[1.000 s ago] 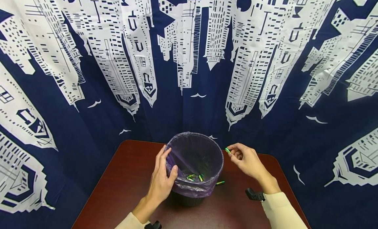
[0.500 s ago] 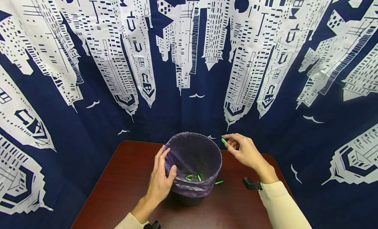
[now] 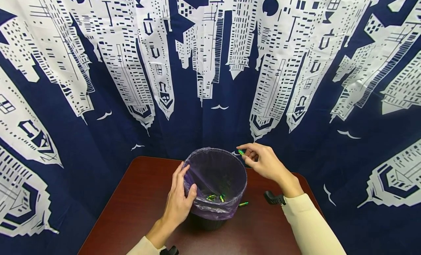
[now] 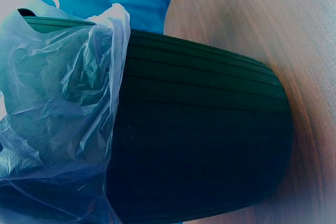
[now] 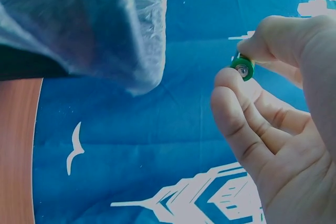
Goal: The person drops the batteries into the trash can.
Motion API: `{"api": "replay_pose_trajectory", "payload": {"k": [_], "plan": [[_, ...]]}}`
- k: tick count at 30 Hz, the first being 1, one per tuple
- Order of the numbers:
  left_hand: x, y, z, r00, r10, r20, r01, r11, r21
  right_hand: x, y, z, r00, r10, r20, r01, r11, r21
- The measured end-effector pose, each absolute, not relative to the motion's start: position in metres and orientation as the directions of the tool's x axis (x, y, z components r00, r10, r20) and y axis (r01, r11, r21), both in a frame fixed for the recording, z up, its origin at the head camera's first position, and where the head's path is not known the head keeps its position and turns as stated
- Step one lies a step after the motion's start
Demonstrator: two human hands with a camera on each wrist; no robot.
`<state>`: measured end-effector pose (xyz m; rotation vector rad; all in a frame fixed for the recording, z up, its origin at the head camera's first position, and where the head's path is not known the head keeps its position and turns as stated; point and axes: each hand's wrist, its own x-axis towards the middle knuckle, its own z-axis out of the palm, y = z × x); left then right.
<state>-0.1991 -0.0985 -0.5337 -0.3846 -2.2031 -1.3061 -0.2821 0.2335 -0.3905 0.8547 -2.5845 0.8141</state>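
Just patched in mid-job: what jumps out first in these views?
The blue skyline-print curtain fills the background. On the dark red table stands a black waste bin lined with a purple bag, green batteries at its bottom. The left hand grips its near rim; the right hand pinches a green battery at the far rim.

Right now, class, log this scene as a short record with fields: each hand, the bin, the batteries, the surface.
left hand: grips the rim of the bin
right hand: pinches a green battery beside the far rim
bin: dark, purple liner, upright
batteries in bin: several, green
loose battery: on the table, by the bin
table: dark red wood
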Motion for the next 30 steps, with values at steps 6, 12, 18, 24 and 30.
{"api": "replay_pose_trajectory", "payload": {"k": [6, 12, 18, 24, 30], "plan": [[-0.199, -0.099, -0.534, -0.811, -0.029, 0.584, 0.497, 0.492, 0.714, -0.286, 0.219, -0.382, -0.758, -0.49, 0.43, -0.649, 0.637, -0.417], [-0.199, -0.099, -0.534, -0.815, -0.026, 0.579, 0.493, 0.495, 0.715, -0.29, 0.206, -0.378, -0.735, -0.519, 0.437, -0.675, 0.618, -0.403], [-0.2, -0.099, -0.536, -0.813, -0.022, 0.581, 0.494, 0.501, 0.71, -0.293, 0.197, -0.378, -0.732, -0.526, 0.433, -0.678, 0.621, -0.393], [-0.201, -0.099, -0.536, -0.817, -0.02, 0.576, 0.49, 0.502, 0.713, -0.295, 0.192, -0.379, -0.729, -0.535, 0.427, -0.683, 0.617, -0.392], [-0.201, -0.098, -0.536, -0.818, -0.031, 0.575, 0.485, 0.501, 0.717, -0.294, 0.192, -0.381, -0.757, -0.522, 0.393, -0.649, 0.676, -0.35]]}}
